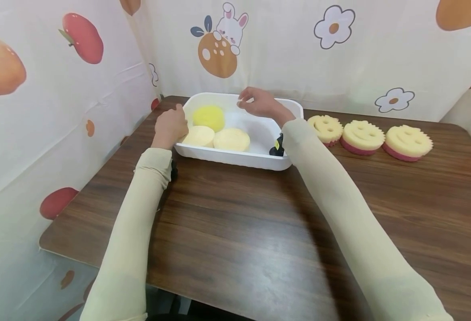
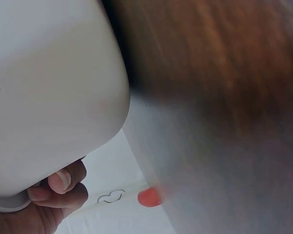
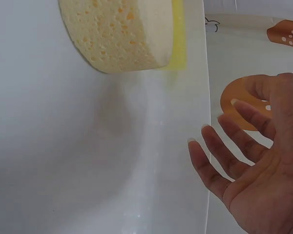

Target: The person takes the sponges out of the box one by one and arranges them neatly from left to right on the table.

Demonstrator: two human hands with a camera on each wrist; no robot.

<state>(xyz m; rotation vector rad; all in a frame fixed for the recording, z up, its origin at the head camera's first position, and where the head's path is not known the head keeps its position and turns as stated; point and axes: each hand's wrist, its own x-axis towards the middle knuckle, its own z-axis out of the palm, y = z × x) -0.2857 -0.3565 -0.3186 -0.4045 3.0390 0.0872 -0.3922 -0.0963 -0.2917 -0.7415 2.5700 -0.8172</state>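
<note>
We have a white tray [image 1: 261, 129], open side up. Left hand [image 1: 169, 128] grips its left end; right hand [image 1: 264, 104] is near the far rim. Inside: two cream sponges [image 1: 231, 140], yellow sponge [image 1: 209, 117] behind.

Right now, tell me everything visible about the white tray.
The white tray looks plastic: shallow, smooth, with rounded corners and raised walls. It sits upright on the brown table. The left hand grips its left end; the right hand hovers by its far wall. One yellow sponge and two cream sponges lie inside.
</note>
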